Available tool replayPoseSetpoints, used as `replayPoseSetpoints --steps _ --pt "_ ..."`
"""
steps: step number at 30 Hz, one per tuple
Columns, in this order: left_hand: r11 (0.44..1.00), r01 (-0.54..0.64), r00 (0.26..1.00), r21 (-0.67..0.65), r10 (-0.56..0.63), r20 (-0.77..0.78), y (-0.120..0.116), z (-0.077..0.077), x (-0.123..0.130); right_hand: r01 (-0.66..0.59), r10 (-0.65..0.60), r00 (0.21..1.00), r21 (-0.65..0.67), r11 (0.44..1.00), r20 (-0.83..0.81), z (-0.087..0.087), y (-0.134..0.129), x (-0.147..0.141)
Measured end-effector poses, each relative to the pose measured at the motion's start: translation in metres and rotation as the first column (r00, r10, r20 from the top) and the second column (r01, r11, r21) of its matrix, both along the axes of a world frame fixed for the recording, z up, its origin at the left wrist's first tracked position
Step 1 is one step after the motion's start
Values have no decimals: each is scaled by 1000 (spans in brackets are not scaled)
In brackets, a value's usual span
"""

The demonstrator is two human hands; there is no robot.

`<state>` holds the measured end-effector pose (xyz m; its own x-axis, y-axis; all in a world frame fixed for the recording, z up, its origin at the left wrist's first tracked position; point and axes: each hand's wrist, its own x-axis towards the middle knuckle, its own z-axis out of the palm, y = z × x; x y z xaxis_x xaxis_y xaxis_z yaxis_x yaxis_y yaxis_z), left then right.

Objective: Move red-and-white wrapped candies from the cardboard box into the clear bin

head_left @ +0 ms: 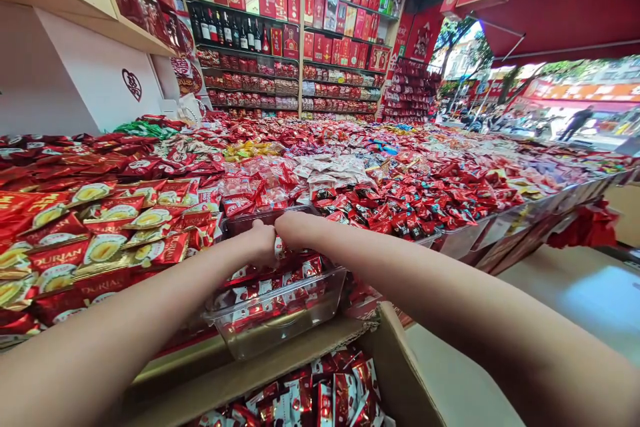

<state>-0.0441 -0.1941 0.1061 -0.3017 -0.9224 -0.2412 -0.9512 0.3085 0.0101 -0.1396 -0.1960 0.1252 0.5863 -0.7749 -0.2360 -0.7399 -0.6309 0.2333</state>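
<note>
We have our left hand [263,241] and right hand [293,229] close together over the far part of the clear bin [287,333]. Its red packets [273,300] lie below and nearer us. Our fingertips are hidden, so we cannot tell whether either hand grips anything.

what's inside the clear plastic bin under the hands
Red-and-white wrapped packets show inside the near part of the clear plastic bin. The hands and forearms hide some of the far part; what lies beneath the top packets can't be made out.
</note>
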Motion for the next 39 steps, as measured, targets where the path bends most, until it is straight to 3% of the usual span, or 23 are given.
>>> replayPoseSetpoints --steps 5,11,17,23,27,33,39 --pt "997 51 984 58 -60 166 -12 -6 9 -25 23 999 50 998 46 -11 -3 4" --pt "993 107 971 48 -115 209 -16 -17 11 16 -19 989 21 1000 147 -29 -13 2" --pt "982 136 960 133 -164 228 -10 -12 5 43 -50 983 41 998 177 -26 -15 0" --pt "965 67 971 253 -121 208 -14 -21 0 71 -73 978 20 997 196 -25 -14 0" --pt "947 51 973 316 -118 199 -16 -16 4 69 -70 981 15 998 181 -26 -17 -1" --pt "972 80 947 220 -143 287 -10 -1 7 54 -54 984 3 999 169 -28 -19 -3" --pt "992 51 958 116 -81 275 -9 -10 6 34 -37 990 20 999 139 -20 -12 -1"
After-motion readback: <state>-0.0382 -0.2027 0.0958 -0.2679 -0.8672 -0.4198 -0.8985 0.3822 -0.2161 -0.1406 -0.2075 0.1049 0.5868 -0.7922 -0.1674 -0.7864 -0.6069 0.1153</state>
